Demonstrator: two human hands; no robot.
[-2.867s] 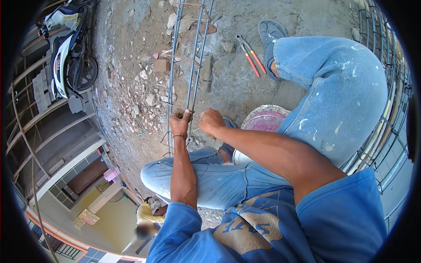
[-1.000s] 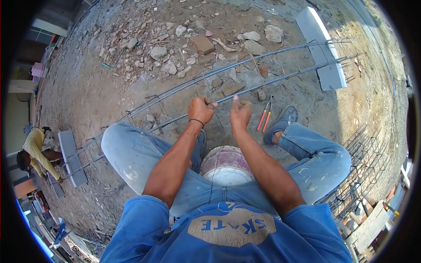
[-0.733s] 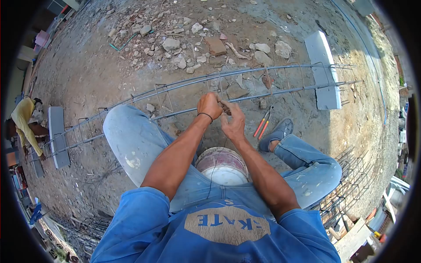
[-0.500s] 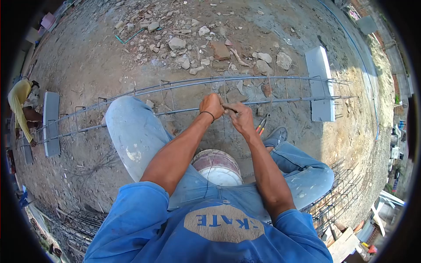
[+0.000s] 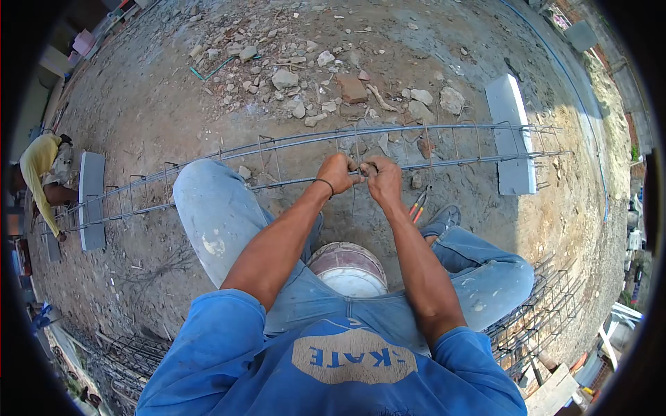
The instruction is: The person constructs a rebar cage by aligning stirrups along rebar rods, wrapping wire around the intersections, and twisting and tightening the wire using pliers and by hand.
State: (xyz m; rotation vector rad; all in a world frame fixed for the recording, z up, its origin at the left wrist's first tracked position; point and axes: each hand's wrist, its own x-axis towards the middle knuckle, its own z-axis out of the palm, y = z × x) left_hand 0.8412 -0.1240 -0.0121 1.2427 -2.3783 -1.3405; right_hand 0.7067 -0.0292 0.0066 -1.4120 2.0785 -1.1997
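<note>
A long rebar cage (image 5: 454,163) runs across the ground in front of the person, its steel rods joined by bent cross-ties and lying over a pale block at either end. A thin wire (image 5: 354,200) hangs below the fingers near the middle of the cage, at its nearer rod.

The left hand (image 5: 338,173) is curled, its grip closed with thumb and forefinger pinched on the wire, right at the rod. The right hand (image 5: 383,180) is just beside it, fingers bent and tips drawn in toward the same spot; what that grip holds is too small to make out, so I cannot tell whether it is clamped on anything.

Near the right hand, pliers with red handles (image 5: 421,200) lie on the ground beside the person's shoe (image 5: 444,219). A maroon-and-white bucket (image 5: 350,281) stands between the legs. The left knee (image 5: 208,194) hides part of the cage.

Farther out, the right block (image 5: 510,132) and the left block (image 5: 92,201) sit under the rods. Beyond the cage lie rubble and a reddish brick (image 5: 352,89). At the far left, a co-worker in a yellow top (image 5: 40,161) bends toward the cage's end. More steel frames (image 5: 548,308) are stacked at the lower right.
</note>
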